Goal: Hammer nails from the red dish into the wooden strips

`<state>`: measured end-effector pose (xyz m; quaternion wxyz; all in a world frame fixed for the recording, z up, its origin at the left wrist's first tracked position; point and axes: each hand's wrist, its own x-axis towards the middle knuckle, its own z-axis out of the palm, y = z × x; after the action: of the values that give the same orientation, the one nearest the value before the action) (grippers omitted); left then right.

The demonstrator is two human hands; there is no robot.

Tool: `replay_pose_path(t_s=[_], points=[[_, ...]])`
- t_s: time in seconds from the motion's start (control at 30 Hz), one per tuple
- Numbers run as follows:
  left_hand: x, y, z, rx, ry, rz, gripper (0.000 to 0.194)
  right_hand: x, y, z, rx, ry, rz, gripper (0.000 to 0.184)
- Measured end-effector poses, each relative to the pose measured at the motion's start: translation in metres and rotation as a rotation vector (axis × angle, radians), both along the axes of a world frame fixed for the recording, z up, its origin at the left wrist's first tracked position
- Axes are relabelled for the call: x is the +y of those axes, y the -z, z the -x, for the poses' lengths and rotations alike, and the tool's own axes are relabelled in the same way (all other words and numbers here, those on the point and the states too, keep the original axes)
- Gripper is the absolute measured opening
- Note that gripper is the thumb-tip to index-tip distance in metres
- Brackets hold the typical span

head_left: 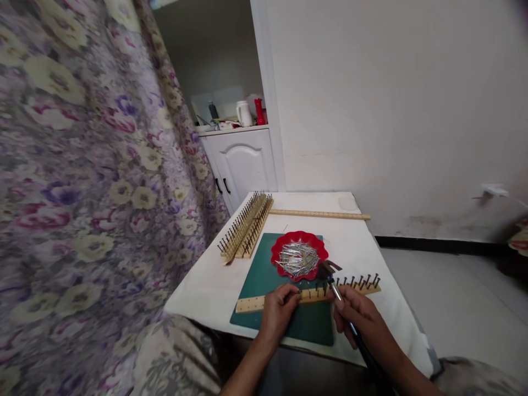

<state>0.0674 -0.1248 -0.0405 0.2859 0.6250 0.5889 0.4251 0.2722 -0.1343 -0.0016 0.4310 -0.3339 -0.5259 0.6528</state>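
A wooden strip (264, 302) with a row of dark nails along its right half lies across a green mat (256, 280). My left hand (277, 311) rests on the strip, fingers pinched on a small nail held upright against it. My right hand (363, 316) is closed round the handle of a hammer (330, 273), whose head hovers just above the strip, beside the pinched nail. A red scalloped dish (279, 247) full of silver nails sits on the mat right behind the hammer head.
The small white table (206, 286) also carries stacked wooden strips studded with nails (246, 226) at the left and a long wooden ruler (319, 214) at the back. A floral curtain (82, 192) hangs at the left. A white cabinet (243, 165) stands behind.
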Motion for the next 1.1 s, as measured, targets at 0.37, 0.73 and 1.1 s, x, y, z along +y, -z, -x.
replay_pose_path(t_s=[0.37,0.73,1.1], points=[[0.003,0.000,-0.001,0.129,0.033,-0.064,0.011,-0.005,0.006,0.007,0.040,-0.092,0.057,0.023],[0.003,-0.001,-0.002,0.142,0.057,-0.060,0.016,-0.008,0.014,0.027,0.012,-0.157,0.094,0.028],[0.003,-0.001,-0.002,0.153,0.061,-0.060,0.016,-0.008,0.011,0.027,-0.025,-0.153,0.086,0.027]])
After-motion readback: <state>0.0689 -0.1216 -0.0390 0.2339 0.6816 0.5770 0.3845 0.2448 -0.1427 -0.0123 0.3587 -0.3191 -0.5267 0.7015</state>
